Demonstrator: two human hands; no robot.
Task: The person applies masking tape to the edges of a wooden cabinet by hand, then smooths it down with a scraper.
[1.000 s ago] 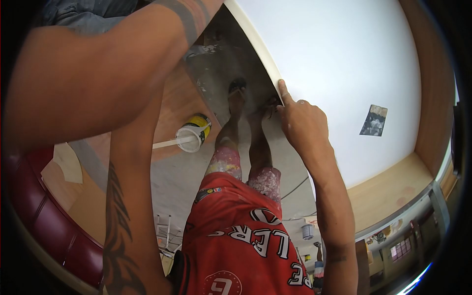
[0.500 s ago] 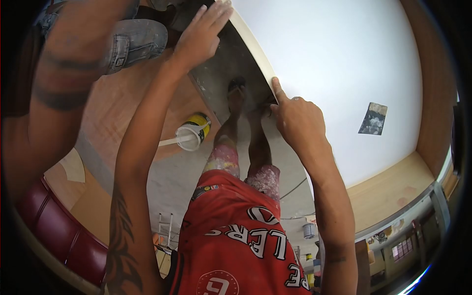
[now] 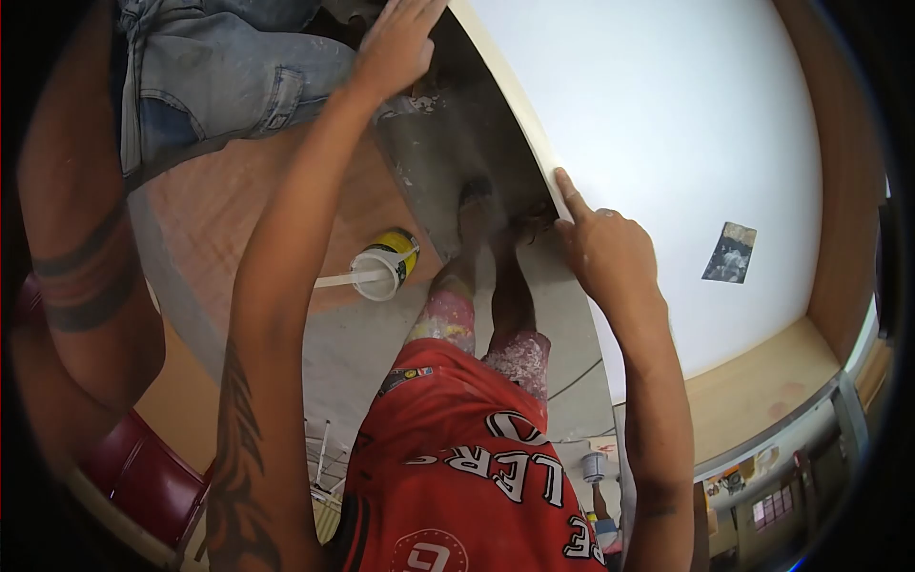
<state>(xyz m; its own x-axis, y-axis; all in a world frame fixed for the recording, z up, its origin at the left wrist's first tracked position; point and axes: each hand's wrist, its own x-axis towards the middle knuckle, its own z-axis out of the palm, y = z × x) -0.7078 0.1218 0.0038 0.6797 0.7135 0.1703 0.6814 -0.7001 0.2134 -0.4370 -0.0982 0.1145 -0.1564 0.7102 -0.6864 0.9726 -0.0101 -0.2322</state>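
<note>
With another person's tattooed arm (image 3: pixel 84 257) drawn aside, room is left at the cream edge strip (image 3: pixel 518 98) of a broad white panel (image 3: pixel 686 143) for the right hand (image 3: pixel 615 253), index finger extended, others curled, and the cropped left hand (image 3: pixel 396 52), whatever either grips being impossible to tell.

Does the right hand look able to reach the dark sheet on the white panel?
Probably yes: only bare white panel seems to lie between the right hand and the dark sheet, though that hand's index finger would have to leave the pale edge.
</note>
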